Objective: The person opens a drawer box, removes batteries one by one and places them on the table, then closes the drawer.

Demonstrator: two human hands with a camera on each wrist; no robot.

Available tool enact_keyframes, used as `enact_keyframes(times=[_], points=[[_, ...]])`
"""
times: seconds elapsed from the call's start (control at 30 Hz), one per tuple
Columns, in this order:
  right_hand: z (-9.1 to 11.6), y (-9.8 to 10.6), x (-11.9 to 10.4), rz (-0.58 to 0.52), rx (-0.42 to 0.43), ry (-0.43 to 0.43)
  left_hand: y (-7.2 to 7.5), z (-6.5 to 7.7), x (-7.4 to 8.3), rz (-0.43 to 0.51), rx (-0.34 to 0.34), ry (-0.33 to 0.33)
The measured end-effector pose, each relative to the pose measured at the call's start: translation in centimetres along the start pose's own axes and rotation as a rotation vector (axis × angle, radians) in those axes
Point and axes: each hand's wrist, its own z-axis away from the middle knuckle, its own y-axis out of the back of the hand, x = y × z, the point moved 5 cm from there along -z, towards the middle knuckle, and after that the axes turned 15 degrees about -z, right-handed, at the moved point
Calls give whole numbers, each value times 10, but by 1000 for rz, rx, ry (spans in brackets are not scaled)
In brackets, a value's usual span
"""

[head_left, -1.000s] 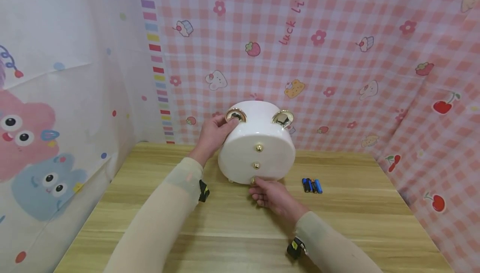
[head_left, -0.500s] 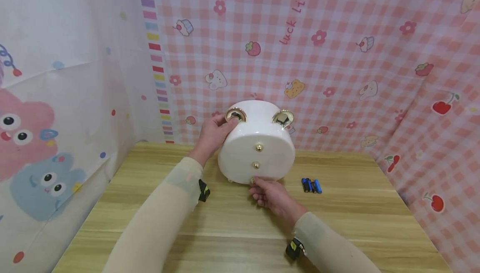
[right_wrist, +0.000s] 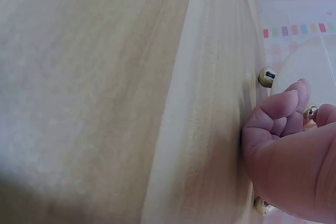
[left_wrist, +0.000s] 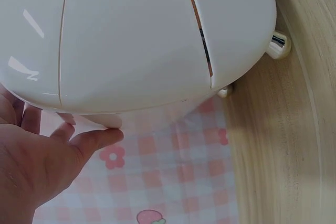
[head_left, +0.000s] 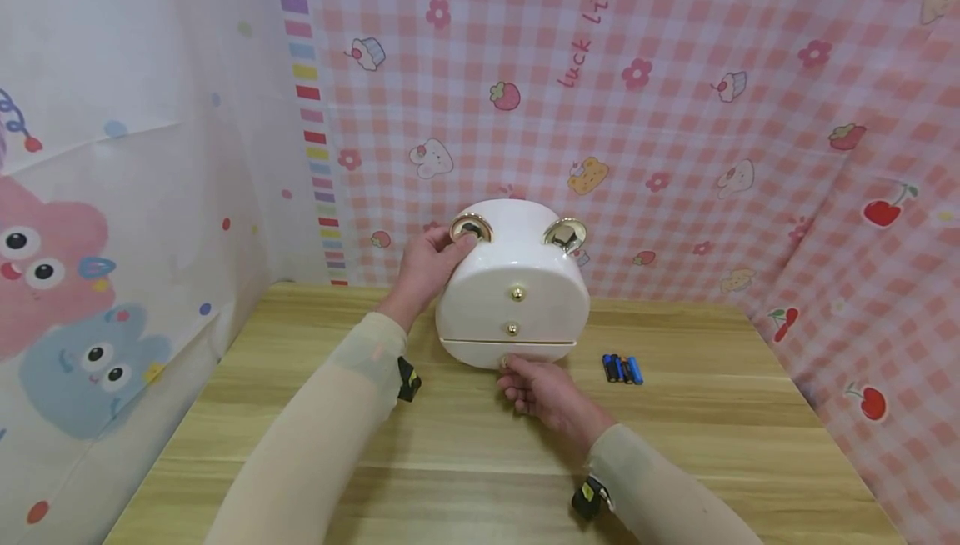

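Observation:
A glossy white, rounded jewelry box (head_left: pixel 480 299) stands at the back of the wooden table, with gold ear-shaped pieces on top and gold knobs down its front. Its bottom drawer (head_left: pixel 472 352) is slightly out, leaving a thin gap above it. My left hand (head_left: pixel 431 266) holds the box's upper left side at the gold ear (head_left: pixel 471 227), thumb in front. In the left wrist view, fingers (left_wrist: pixel 102 139) touch the side wall. My right hand (head_left: pixel 551 395) pinches the lowest knob (right_wrist: pixel 311 113) between thumb and finger, its other fingers curled below.
Several small blue and black batteries (head_left: pixel 622 369) lie in a row on the table (head_left: pixel 712 437), right of the box. A pink checked cloth (head_left: pixel 652 128) hangs close behind it, and a white printed cloth (head_left: pixel 187 153) hangs at the left.
The bottom drawer has come slightly forward with my right hand on its knob, and a gap has appeared above it. My left hand has stayed in place.

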Motion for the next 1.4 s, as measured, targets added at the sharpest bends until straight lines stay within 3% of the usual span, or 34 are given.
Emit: enact_keyframes(times=[1.4], points=[[40,2,20,7,-61,-71,1,0,-2,-19,4,-5]])
